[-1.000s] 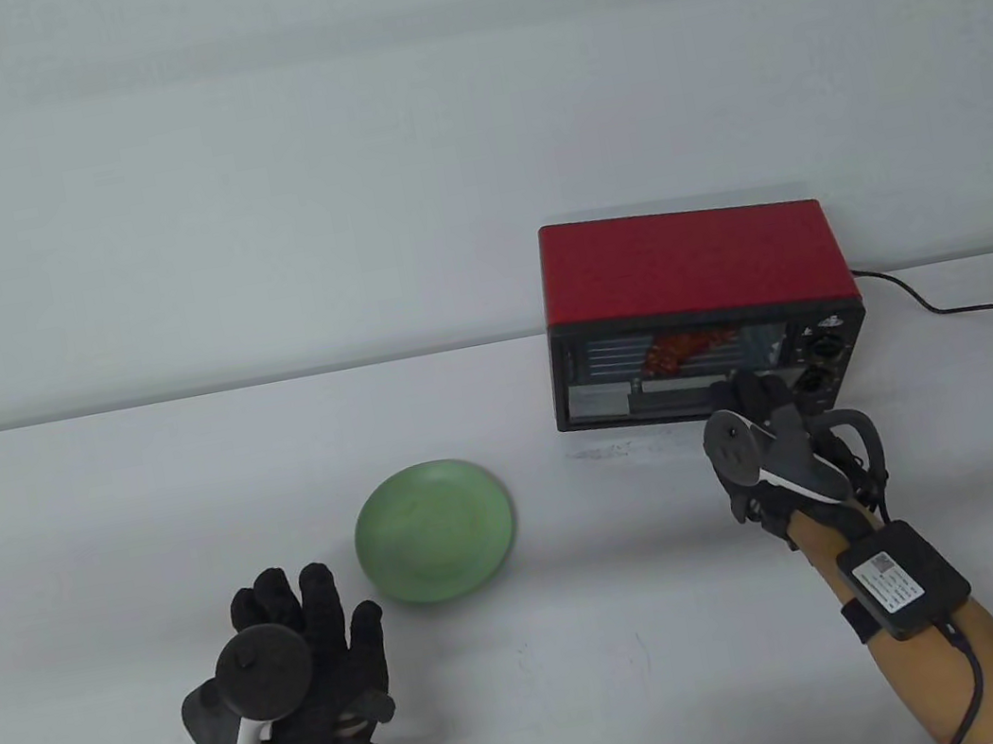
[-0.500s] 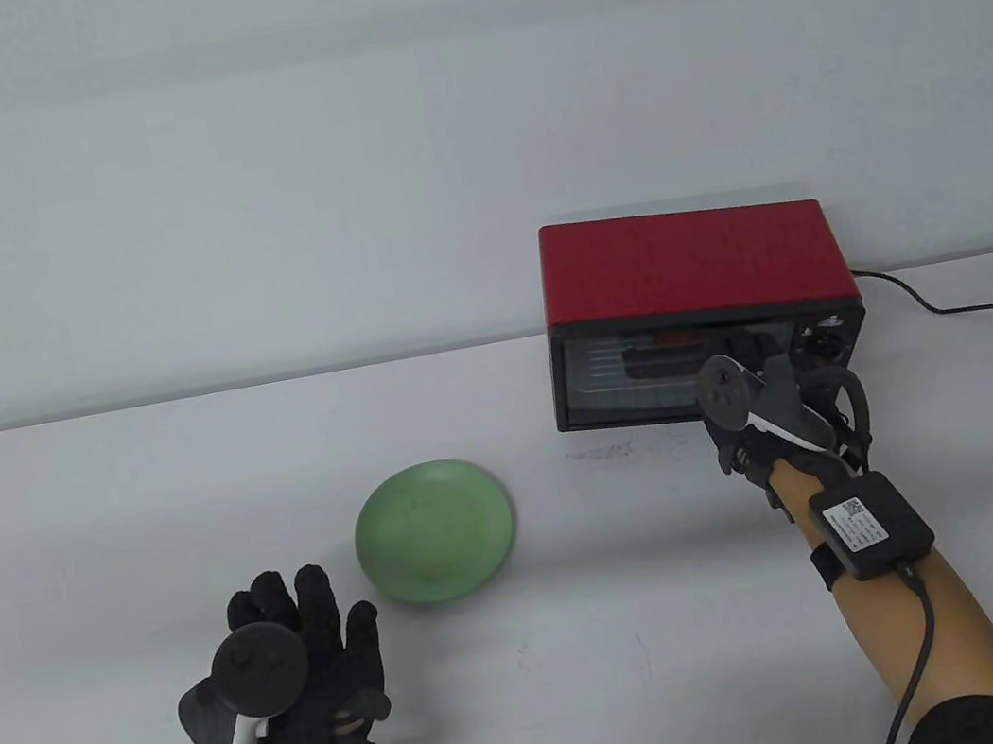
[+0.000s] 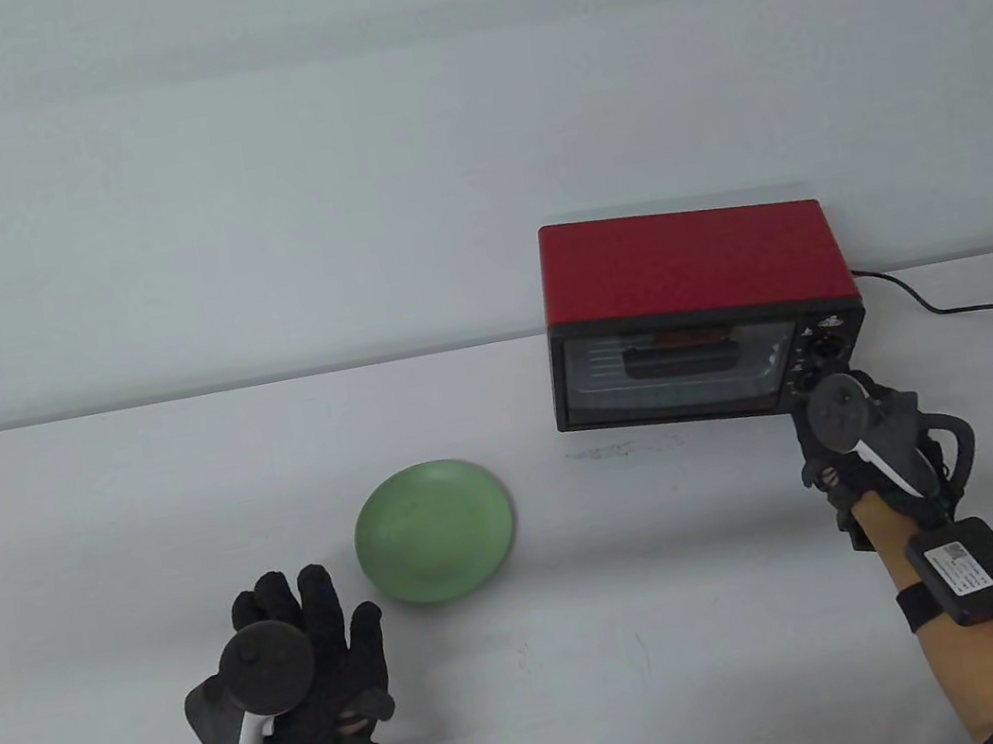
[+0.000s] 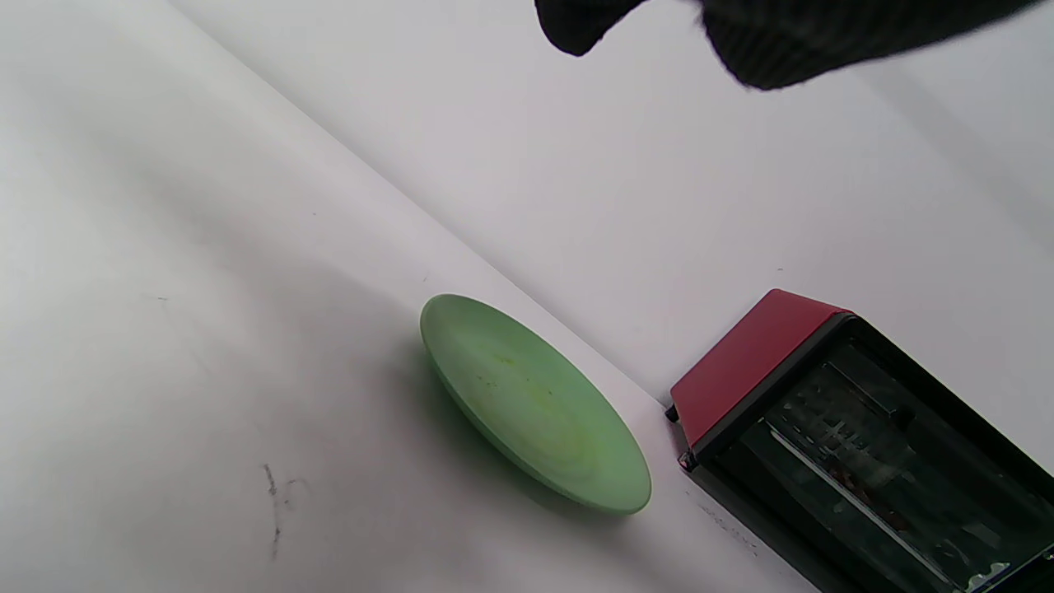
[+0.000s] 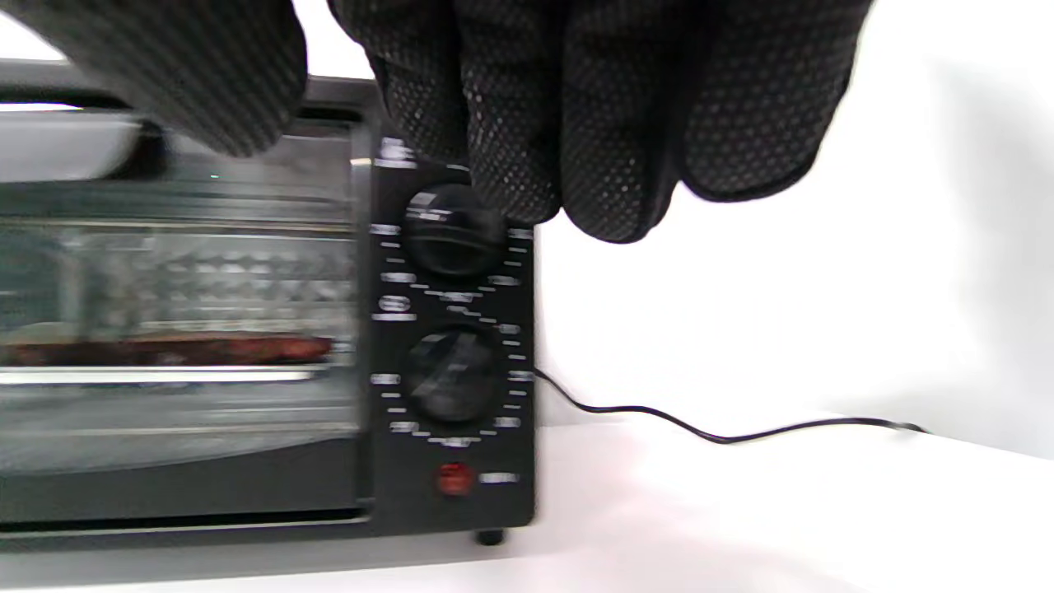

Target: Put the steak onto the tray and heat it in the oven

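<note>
The red oven [image 3: 693, 260] stands at the back right with its glass door [image 3: 678, 369] shut. Through the glass in the right wrist view the steak [image 5: 165, 350] shows as a red-brown strip lying on the tray [image 5: 156, 376]. My right hand [image 3: 887, 409] hovers in front of the oven's control panel and holds nothing. Its fingers [image 5: 527, 107] hang just above the upper knob [image 5: 453, 231], with the lower knob [image 5: 451, 377] beneath. My left hand [image 3: 297, 599] rests flat on the table with straight fingers, near the empty green plate [image 3: 435, 531].
A black power cable [image 3: 955, 305] runs from the oven's back to the right across the white table [image 3: 100, 519]. A grey wall rises behind the table. A red lamp [image 5: 453, 478] sits at the bottom of the control panel.
The oven door, partly open one second ago, has been pushed shut by my right hand. That hand then moved right to the knob panel. The left hand barely moved.
</note>
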